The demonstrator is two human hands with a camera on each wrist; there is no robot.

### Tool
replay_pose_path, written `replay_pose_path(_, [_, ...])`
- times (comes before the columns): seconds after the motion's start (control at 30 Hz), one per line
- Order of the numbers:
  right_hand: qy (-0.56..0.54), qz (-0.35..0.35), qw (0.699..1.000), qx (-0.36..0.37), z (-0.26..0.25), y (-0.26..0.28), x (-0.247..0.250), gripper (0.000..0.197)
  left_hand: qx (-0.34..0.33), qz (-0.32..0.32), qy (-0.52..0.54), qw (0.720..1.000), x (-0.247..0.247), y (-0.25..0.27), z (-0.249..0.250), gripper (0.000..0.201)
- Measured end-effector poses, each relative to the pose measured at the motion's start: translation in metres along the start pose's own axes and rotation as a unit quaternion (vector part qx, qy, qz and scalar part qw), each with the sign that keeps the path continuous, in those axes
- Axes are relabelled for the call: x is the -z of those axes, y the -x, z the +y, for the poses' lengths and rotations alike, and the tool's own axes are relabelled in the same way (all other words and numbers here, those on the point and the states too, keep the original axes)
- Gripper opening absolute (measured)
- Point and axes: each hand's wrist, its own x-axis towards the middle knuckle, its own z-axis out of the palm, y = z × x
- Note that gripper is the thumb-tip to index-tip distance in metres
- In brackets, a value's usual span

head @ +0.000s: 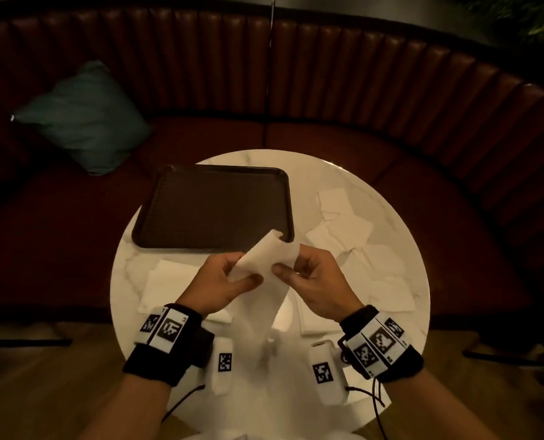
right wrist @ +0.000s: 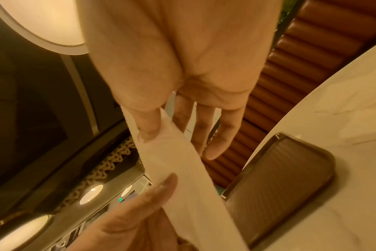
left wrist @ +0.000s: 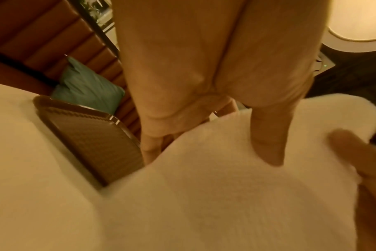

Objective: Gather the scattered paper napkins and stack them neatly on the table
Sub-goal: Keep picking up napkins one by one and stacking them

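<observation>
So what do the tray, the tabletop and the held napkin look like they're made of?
Tray: likely dark brown plastic, with a fine grid texture and a raised glossy rim. Table: white with faint grey veins and a smooth sheen, so marble or a marble-look surface. Napkin: soft white embossed paper tissue, bending limply between the left hand and the right hand.

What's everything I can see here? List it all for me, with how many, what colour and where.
held napkin: one, white, pinched between both hands above the table
loose napkins: several, white, scattered on the table's right, some also at the left and near edge
tray: one, dark brown, far left of table
table: one, round, white marble
cushion: one, teal, on the bench
bench: one, dark red, curving behind the table
left hand: pinching the napkin
right hand: pinching the napkin
</observation>
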Motion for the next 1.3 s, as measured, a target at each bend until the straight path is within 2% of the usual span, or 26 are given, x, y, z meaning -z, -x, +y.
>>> replay_pose_path(0.07, [0.045, -0.009, 0.999, -0.013, 0.003, -0.001, -0.008, 0.033, 0.003, 0.025, 0.055, 0.998, 0.007, 0.005, 0.000, 0.022])
replay_pose_path(0.13, [0.064, -0.020, 0.997, -0.031, 0.009, -0.001, -0.018, 0.026, 0.019, 0.049, 0.112, 0.992, 0.013, 0.008, -0.003, 0.034])
replay_pose_path(0.2, [0.043, 0.018, 0.998, -0.044, 0.020, -0.004, -0.027, 0.020, 0.043, 0.054, 0.150, 0.986, 0.016, 0.009, -0.008, 0.045])
replay_pose_path(0.3, [-0.047, 0.062, 0.992, -0.098, 0.025, -0.010, -0.037, 0.025, 0.058, 0.049, 0.159, 0.984, 0.018, 0.011, -0.012, 0.037])
replay_pose_path(0.5, [-0.077, 0.111, 0.982, -0.129, 0.026, -0.019, -0.043, 0.026, 0.091, 0.072, 0.234, 0.965, 0.023, 0.008, -0.021, 0.024])
replay_pose_path(0.57, [-0.082, 0.083, 0.983, -0.145, 0.028, -0.018, -0.038, 0.025, 0.090, 0.074, 0.228, 0.967, 0.025, 0.008, -0.022, 0.022])
replay_pose_path(0.67, [-0.090, -0.009, 0.976, -0.196, 0.034, -0.012, -0.028, 0.023, 0.085, 0.080, 0.236, 0.965, 0.030, 0.006, -0.023, 0.021])
replay_pose_path(0.77, [-0.142, -0.019, 0.965, -0.220, 0.039, -0.009, -0.017, 0.008, 0.076, 0.082, 0.236, 0.965, 0.032, 0.002, -0.021, 0.021])
replay_pose_path(0.8, [-0.138, -0.009, 0.966, -0.217, 0.039, -0.009, -0.015, 0.006, 0.074, 0.078, 0.235, 0.966, 0.030, 0.001, -0.020, 0.022])
replay_pose_path(0.9, [-0.104, 0.047, 0.976, -0.186, 0.036, -0.018, -0.016, 0.021, 0.064, 0.059, 0.214, 0.973, 0.023, 0.000, -0.013, 0.028])
replay_pose_path(0.97, [-0.083, 0.097, 0.981, -0.144, 0.033, -0.025, -0.020, 0.016, 0.062, 0.045, 0.219, 0.973, 0.020, -0.001, -0.010, 0.033])
replay_pose_path(1.07, [-0.076, 0.131, 0.982, -0.113, 0.027, -0.031, -0.028, 0.006, 0.058, 0.014, 0.246, 0.967, 0.020, 0.000, -0.008, 0.068])
replay_pose_path(1.2, [-0.191, 0.093, 0.966, -0.149, 0.024, -0.035, -0.033, 0.015, 0.051, 0.011, 0.267, 0.962, 0.023, 0.001, -0.006, 0.057])
replay_pose_path(1.3, [-0.180, 0.015, 0.971, -0.159, 0.025, -0.037, -0.026, 0.016, 0.070, 0.025, 0.324, 0.943, 0.031, 0.001, -0.009, 0.075])
